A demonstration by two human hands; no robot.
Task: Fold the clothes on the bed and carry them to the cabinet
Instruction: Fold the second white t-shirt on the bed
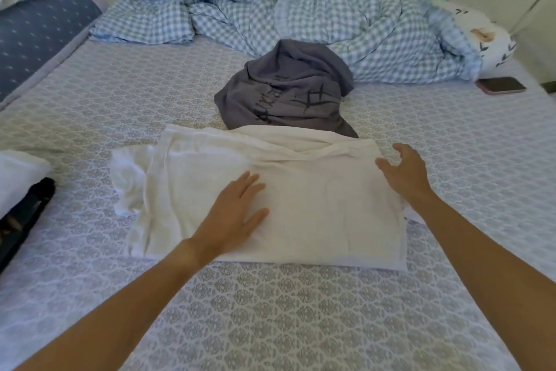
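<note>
The left hand (237, 214) lies flat at the centre of the frame, fingers straight and slightly spread, palm pressing down on the white garment (301, 205); it grips nothing. The right hand (404, 173), right of centre, rests on the garment's right edge with fingers loosely bent and spread; whether the fingertips pinch any fabric cannot be told. The white garment lies partly folded across the middle of the patterned bed sheet (270, 310), with a crumpled sleeve end sticking out at its left side. Just above it, touching its upper edge, a grey T-shirt (285, 93) with dark printed lettering lies bunched and unfolded. Beyond that, across the top of the frame, a blue-and-white checked duvet (346, 15) is heaped. A phone (501, 85) lies face down at the right edge of the bed, near a leaf-print pillow (481, 36). At the left edge, a folded white item (18, 178) sits beside a dark garment (24, 220).
</note>
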